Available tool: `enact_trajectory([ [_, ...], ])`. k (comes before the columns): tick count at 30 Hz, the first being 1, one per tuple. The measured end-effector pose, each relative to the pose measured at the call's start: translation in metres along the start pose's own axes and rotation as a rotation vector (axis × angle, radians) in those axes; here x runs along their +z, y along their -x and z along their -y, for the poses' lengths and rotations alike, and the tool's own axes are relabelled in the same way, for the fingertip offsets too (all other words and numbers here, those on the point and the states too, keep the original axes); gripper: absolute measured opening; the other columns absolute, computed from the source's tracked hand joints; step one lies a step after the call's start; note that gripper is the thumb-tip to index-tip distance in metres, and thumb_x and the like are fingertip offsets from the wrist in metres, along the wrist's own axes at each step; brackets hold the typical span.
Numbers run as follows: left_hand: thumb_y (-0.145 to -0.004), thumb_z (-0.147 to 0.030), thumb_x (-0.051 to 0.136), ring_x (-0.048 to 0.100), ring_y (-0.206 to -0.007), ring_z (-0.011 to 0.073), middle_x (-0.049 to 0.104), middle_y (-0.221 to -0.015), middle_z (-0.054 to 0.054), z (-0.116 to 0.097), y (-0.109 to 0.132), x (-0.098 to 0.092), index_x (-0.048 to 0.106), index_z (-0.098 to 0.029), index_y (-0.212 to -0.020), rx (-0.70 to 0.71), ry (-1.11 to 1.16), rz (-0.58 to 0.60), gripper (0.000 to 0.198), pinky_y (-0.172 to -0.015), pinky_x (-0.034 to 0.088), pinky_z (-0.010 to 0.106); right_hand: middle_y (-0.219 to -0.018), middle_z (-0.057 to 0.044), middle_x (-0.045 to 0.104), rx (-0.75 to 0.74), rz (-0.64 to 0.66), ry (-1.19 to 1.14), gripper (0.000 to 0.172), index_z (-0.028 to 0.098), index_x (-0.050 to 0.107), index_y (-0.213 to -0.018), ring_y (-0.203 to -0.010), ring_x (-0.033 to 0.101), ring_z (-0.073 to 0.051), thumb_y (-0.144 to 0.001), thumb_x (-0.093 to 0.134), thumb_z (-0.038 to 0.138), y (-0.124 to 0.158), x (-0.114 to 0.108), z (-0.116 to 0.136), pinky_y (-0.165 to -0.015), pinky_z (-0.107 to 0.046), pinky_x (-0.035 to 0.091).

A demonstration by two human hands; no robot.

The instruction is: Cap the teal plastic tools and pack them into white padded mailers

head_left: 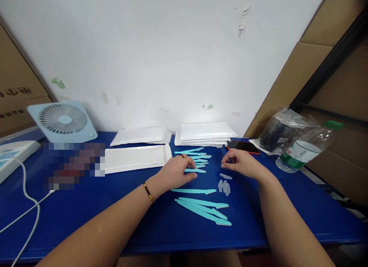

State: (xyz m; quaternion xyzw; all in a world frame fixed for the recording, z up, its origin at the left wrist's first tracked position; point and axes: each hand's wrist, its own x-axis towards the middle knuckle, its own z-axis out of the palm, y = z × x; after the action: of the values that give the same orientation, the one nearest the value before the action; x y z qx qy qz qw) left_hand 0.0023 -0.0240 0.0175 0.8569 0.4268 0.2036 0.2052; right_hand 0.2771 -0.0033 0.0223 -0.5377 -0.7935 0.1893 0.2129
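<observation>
My left hand hovers low over a group of teal eyebrow razors, palm down. One razor shows between its thumb and bent fingers, which stand apart. My right hand is to the right of that group, with loosely curled fingers and nothing visible in them. Just below it lie several small clear blade caps, one a little apart from the others. Nearer the front, a single razor lies above several fanned-out razors, their blade ends pointing right.
White padded mailers lie at the back left, and a stack is against the wall. A phone, a bottle and a bagged dark object are at right. A blue fan, power strip and cable occupy the left.
</observation>
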Motion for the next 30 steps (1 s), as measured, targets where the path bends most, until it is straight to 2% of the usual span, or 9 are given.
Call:
enact_trajectory([
  [2, -0.067, -0.044, 0.065, 0.055, -0.081, 0.0199, 0.059, -0.090, 0.004, -0.003, 0.005, 0.002, 0.063, -0.022, -0.087, 0.064, 0.015, 0.166, 0.030, -0.068, 0.041, 0.028, -0.062, -0.001, 0.062, 0.060, 0.191, -0.019, 0.019, 0.021, 0.070, -0.066, -0.054, 0.053, -0.014, -0.057, 0.073, 0.037, 0.004, -0.003, -0.010, -0.048, -0.024, 0.040],
  [3, -0.066, -0.043, 0.067, 0.055, -0.077, 0.0193, 0.060, -0.086, 0.004, -0.003, 0.007, 0.003, 0.064, -0.022, -0.083, 0.074, 0.005, 0.206, 0.027, -0.065, 0.040, 0.027, -0.060, -0.001, 0.062, 0.072, 0.258, -0.032, 0.020, 0.021, 0.070, -0.066, -0.053, 0.053, -0.014, -0.054, 0.074, 0.037, 0.005, -0.003, -0.013, -0.047, -0.023, 0.039],
  [6, -0.072, -0.035, 0.061, 0.054, -0.071, 0.0180, 0.060, -0.076, 0.003, -0.002, 0.007, 0.009, 0.063, -0.021, -0.073, 0.048, -0.045, 0.205, 0.014, -0.060, 0.037, 0.027, -0.059, -0.001, 0.062, 0.077, 0.320, -0.053, 0.018, 0.020, 0.068, -0.065, -0.054, 0.054, -0.014, -0.056, 0.073, 0.035, 0.004, 0.002, -0.014, -0.047, -0.023, 0.038],
  [8, -0.077, -0.032, 0.055, 0.053, -0.069, 0.0174, 0.060, -0.074, 0.003, -0.001, 0.005, 0.009, 0.060, -0.020, -0.072, 0.011, -0.057, 0.166, 0.014, -0.059, 0.036, 0.027, -0.062, -0.001, 0.063, 0.076, 0.282, -0.072, 0.017, 0.019, 0.067, -0.067, -0.056, 0.055, -0.015, -0.060, 0.070, 0.035, 0.003, 0.004, -0.011, -0.048, -0.023, 0.039],
  [11, -0.082, -0.032, 0.045, 0.051, -0.066, 0.0161, 0.059, -0.074, 0.002, 0.001, 0.002, 0.005, 0.056, -0.020, -0.079, -0.053, 0.022, 0.107, 0.017, -0.058, 0.036, 0.026, -0.063, -0.002, 0.063, 0.035, 0.153, -0.149, 0.019, 0.018, 0.064, -0.072, -0.058, 0.056, -0.015, -0.068, 0.065, 0.036, 0.002, 0.003, 0.000, -0.051, -0.024, 0.042],
  [14, -0.086, -0.034, 0.037, 0.050, -0.067, 0.0149, 0.058, -0.077, 0.001, 0.003, 0.001, 0.000, 0.053, -0.021, -0.082, -0.077, 0.150, 0.068, 0.021, -0.059, 0.037, 0.024, -0.066, -0.002, 0.062, -0.074, -0.003, -0.151, 0.017, 0.019, 0.063, -0.077, -0.060, 0.056, -0.015, -0.075, 0.059, 0.036, 0.004, -0.001, 0.013, -0.055, -0.025, 0.043],
  [18, -0.087, -0.038, 0.032, 0.049, -0.067, 0.0140, 0.056, -0.076, 0.000, 0.008, -0.002, -0.001, 0.049, -0.020, -0.074, -0.097, 0.192, 0.016, 0.029, -0.062, 0.038, 0.024, -0.075, -0.005, 0.064, -0.228, -0.151, -0.135, 0.013, 0.020, 0.064, -0.074, -0.069, 0.058, -0.017, -0.076, 0.060, 0.033, 0.005, -0.002, 0.025, -0.061, -0.028, 0.045],
  [22, -0.087, -0.041, 0.032, 0.050, -0.069, 0.0140, 0.057, -0.077, 0.000, 0.011, -0.004, -0.001, 0.050, -0.019, -0.074, -0.109, 0.201, 0.020, 0.031, -0.062, 0.037, 0.024, -0.081, -0.006, 0.065, -0.323, -0.193, -0.161, 0.011, 0.020, 0.065, -0.073, -0.076, 0.060, -0.019, -0.077, 0.061, 0.030, 0.005, 0.000, 0.028, -0.066, -0.029, 0.048],
  [30, -0.086, -0.043, 0.032, 0.048, -0.067, 0.0132, 0.056, -0.076, 0.000, 0.013, -0.006, 0.002, 0.052, -0.018, -0.075, -0.091, 0.213, 0.040, 0.035, -0.061, 0.036, 0.024, -0.079, -0.005, 0.065, -0.448, -0.187, -0.140, 0.010, 0.020, 0.066, -0.074, -0.075, 0.061, -0.017, -0.078, 0.061, 0.027, 0.000, 0.012, 0.031, -0.067, -0.027, 0.049],
])
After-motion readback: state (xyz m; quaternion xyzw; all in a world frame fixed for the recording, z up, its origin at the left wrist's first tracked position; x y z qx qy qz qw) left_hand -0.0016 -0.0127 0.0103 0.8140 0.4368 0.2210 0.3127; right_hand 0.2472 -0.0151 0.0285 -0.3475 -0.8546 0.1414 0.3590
